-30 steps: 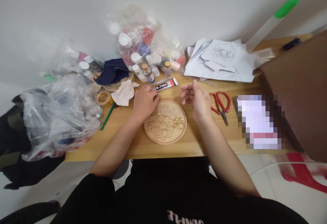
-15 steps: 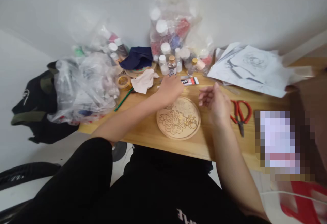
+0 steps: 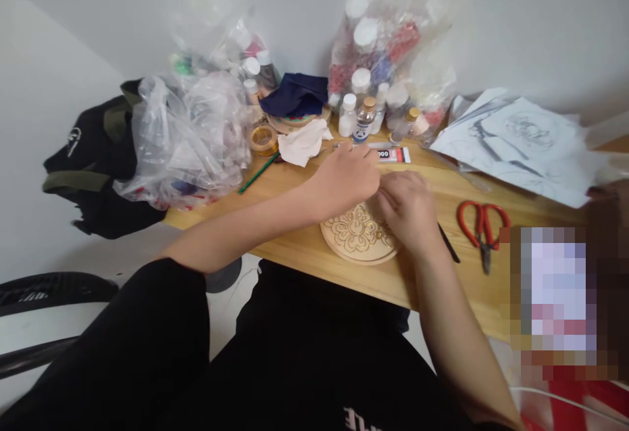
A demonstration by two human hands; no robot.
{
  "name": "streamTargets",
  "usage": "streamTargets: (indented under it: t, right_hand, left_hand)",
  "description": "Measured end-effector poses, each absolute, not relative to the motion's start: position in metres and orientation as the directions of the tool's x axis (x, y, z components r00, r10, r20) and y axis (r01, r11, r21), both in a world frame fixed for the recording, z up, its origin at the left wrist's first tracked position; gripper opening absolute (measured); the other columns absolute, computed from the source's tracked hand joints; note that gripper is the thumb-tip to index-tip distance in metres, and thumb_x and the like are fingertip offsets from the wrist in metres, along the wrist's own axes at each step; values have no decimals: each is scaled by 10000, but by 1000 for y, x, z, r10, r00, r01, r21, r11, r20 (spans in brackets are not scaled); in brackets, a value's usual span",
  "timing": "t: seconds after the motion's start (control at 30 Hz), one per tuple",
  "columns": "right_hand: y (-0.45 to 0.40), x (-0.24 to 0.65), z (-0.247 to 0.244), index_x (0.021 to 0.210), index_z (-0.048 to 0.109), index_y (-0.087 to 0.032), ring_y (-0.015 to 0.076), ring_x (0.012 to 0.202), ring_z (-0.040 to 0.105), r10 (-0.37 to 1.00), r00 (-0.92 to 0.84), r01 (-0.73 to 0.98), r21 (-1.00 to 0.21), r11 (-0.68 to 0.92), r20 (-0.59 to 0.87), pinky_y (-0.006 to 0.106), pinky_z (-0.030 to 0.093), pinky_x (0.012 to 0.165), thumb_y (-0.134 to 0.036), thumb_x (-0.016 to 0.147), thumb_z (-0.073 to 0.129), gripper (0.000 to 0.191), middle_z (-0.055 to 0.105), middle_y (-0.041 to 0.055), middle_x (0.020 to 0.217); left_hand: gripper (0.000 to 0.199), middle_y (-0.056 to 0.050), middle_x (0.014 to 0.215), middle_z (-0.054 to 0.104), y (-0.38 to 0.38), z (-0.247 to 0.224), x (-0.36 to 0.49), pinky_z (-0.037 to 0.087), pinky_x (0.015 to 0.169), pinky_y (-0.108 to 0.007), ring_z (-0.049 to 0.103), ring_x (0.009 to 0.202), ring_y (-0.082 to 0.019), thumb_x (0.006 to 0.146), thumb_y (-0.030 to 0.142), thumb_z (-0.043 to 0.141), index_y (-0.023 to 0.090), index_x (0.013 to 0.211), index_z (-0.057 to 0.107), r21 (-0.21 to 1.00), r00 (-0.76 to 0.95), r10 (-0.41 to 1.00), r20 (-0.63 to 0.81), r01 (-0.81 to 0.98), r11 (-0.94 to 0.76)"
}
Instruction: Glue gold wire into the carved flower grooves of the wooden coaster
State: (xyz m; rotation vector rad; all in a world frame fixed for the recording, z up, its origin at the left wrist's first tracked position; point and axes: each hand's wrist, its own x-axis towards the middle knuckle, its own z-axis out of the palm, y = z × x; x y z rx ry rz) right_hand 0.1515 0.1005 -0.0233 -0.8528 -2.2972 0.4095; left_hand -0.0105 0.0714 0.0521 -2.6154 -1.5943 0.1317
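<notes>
A round wooden board (image 3: 356,229) with a flower pattern outlined in gold lies on the table before me. Over its far edge is my left hand (image 3: 350,179), its fingers curled closed. My right hand (image 3: 409,211) covers the board's right side, fingers bent together and close against my left hand. Whatever is pinched between them is hidden or too small to make out. Just beyond my left hand lies a glue tube (image 3: 396,155) with a black and red label. A dark thin stick (image 3: 449,243) shows beside my right wrist.
Red-handled pliers (image 3: 484,228) lie to the right, near a blurred-out screen (image 3: 559,297). Small bottles (image 3: 364,120), crumpled tissue (image 3: 302,143), a roll of gold material (image 3: 264,140) and a green stick (image 3: 258,173) sit behind. Plastic bags (image 3: 191,133) and sketched papers (image 3: 523,136) flank them.
My right hand has moved left, from apart to up against my left hand, over the board. Its fingers have drawn together. The whole view has shifted, so things appear farther right.
</notes>
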Motion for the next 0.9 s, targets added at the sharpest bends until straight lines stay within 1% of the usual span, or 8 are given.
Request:
streamTargets:
  t: [0.1,0.2,0.27,0.33,0.47,0.53,0.7,0.9]
  right_hand:
    - [101,154,-20,849,728,-230,225,747,581,721,-517,430,-587,685,462,412,432,776,-267,885,549,187,665,53,707]
    - [102,159,-14,836,713,-222,222,755,583,765,-462,415,-653,634,449,390,438,735,-275,874,576,152,679,56,756]
    - [101,162,-11,839,690,-212,208,750,587,770,-434,412,-658,631,467,370,451,716,-279,894,554,161,676,52,773]
    - [100,164,-7,836,663,-207,187,717,582,768,-421,401,-661,634,482,343,456,689,-281,911,533,167,661,36,753]
    - [95,165,0,794,606,-207,164,688,570,740,-443,384,-639,667,506,314,446,663,-277,916,523,164,630,17,731]
    - [92,164,6,788,586,-209,166,699,570,719,-452,379,-617,690,527,316,445,668,-290,923,511,174,618,17,735]
    - [69,169,37,829,578,-222,179,752,584,658,-452,390,-530,753,602,341,459,714,-300,942,483,167,617,28,764]
    - [24,188,66,885,585,-241,170,730,584,615,-453,437,-440,784,645,325,446,682,-241,949,504,104,620,17,773]
  left_hand:
    - [304,-105,969,632,66,61,-11,440,818,-370,571,1038,-261,953,90,374,139,837,651,-117,437,898,-60,890,-441]
    - [203,-124,1062,615,49,68,-20,453,836,-396,567,1041,-278,962,165,430,135,945,630,-50,345,938,46,938,-342]
    - [177,-132,1133,595,31,64,-28,459,895,-423,555,1082,-287,934,235,535,130,1061,600,71,212,959,188,971,-229]
    - [254,-104,1145,591,12,52,-35,459,955,-419,559,1098,-263,911,267,588,155,1139,577,290,50,951,305,946,-142]
    - [295,-81,1108,613,-20,14,-29,518,917,-338,604,1068,-197,922,257,547,180,1206,520,424,-73,943,325,903,-76]
    - [313,-94,1131,624,-33,-3,-18,525,927,-335,618,1081,-200,915,276,557,178,1210,519,444,-83,946,313,894,-68]
    - [649,-253,1430,463,-57,-26,-6,371,1097,-575,412,1380,-394,871,389,630,110,1402,381,410,-124,950,288,912,-5]
    - [586,-233,1388,526,-65,-33,-24,378,1107,-559,445,1357,-393,858,374,634,118,1357,460,385,-112,965,237,923,12]
